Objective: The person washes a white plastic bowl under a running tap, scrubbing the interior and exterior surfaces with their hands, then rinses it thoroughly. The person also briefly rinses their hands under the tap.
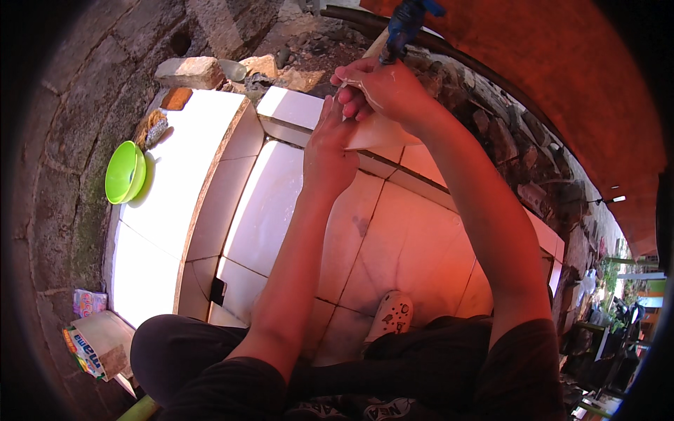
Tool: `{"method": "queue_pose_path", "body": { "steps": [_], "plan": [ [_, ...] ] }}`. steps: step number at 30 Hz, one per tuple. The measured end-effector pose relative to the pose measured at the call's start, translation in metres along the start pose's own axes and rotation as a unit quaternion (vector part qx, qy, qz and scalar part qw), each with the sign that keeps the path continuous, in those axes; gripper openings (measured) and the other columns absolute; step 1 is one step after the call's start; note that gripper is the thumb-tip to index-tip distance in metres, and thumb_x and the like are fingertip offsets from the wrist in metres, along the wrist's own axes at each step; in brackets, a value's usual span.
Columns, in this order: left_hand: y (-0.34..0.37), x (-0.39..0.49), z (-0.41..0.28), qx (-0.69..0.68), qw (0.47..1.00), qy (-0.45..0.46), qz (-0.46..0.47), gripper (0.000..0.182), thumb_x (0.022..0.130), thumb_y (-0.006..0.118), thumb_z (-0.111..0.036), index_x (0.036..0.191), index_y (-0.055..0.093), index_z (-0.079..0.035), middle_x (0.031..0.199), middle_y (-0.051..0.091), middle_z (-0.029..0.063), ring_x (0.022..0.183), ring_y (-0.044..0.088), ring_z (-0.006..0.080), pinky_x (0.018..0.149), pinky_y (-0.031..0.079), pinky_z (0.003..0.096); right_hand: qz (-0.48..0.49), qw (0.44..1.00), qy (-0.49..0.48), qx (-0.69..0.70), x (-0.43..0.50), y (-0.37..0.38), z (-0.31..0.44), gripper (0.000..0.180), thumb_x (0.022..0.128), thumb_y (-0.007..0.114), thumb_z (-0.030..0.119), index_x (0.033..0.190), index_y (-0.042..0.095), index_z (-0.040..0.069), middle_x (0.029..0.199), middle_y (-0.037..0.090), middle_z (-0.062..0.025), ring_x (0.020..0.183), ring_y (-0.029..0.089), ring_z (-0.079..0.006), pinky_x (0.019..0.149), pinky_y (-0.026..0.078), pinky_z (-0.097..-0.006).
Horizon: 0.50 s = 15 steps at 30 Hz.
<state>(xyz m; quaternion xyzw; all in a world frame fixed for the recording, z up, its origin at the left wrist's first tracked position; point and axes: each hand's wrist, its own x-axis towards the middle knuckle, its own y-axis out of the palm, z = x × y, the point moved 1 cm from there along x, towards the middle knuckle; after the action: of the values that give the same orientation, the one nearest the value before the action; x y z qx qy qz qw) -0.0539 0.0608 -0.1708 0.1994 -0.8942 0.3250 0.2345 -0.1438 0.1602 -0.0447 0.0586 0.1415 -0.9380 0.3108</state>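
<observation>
My left hand is around the near side of a pale, smooth dish, tinted orange by the light. My right hand is at the dish's far side, fingers curled in and thumb close to its thin white edge. White streaks, like suds or water, run over the back of that hand. Right above it is a blue tap. Both hands partly hide the dish, so its full shape is unclear. Under them runs a low white-tiled ledge.
At left, a raised white-tiled ledge bears a green bowl and a scouring pad. A brick and rubble lie beyond. Printed packets are at lower left. A clog-shod foot rests on the tiled floor. An orange sheet hangs at right.
</observation>
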Motion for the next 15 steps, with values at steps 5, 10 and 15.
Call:
{"method": "queue_pose_path", "body": {
  "steps": [5, 10, 15],
  "plan": [
    [0.002, 0.002, -0.021, -0.008, 0.999, -0.028, 0.025, 0.055, 0.079, 0.051, 0.011, 0.128, 0.065, -0.006, 0.146, 0.056, 0.0229, 0.142, 0.047, 0.0418, 0.110, 0.048, 0.0451, 0.025, 0.999, -0.009, 0.034, 0.001, -0.013, -0.006, 0.030, 0.100, 0.071, 0.030, 0.105, 0.073, 0.000, 0.091, 0.075, -0.0081, 0.080, 0.072, -0.0150, 0.073, 0.060, -0.0291],
    [0.007, 0.003, -0.006, 0.030, 0.999, 0.026, -0.026, 0.072, 0.075, 0.053, 0.012, 0.146, 0.054, -0.006, 0.156, 0.045, 0.0264, 0.146, 0.042, 0.0454, 0.113, 0.046, 0.0481, -0.002, 0.999, -0.040, 0.008, 0.002, -0.020, -0.006, 0.030, 0.098, 0.074, 0.030, 0.102, 0.073, 0.000, 0.091, 0.075, -0.0094, 0.077, 0.073, -0.0171, 0.072, 0.061, -0.0308],
    [0.007, -0.002, 0.005, 0.056, 0.997, -0.011, -0.041, 0.087, 0.076, 0.054, 0.011, 0.160, 0.039, -0.009, 0.159, 0.041, 0.0291, 0.146, 0.043, 0.0461, 0.111, 0.047, 0.0499, -0.023, 0.998, -0.051, -0.009, 0.006, -0.019, -0.008, 0.034, 0.096, 0.077, 0.033, 0.097, 0.073, 0.000, 0.088, 0.074, -0.0100, 0.075, 0.073, -0.0190, 0.069, 0.061, -0.0312]
  ]
}}
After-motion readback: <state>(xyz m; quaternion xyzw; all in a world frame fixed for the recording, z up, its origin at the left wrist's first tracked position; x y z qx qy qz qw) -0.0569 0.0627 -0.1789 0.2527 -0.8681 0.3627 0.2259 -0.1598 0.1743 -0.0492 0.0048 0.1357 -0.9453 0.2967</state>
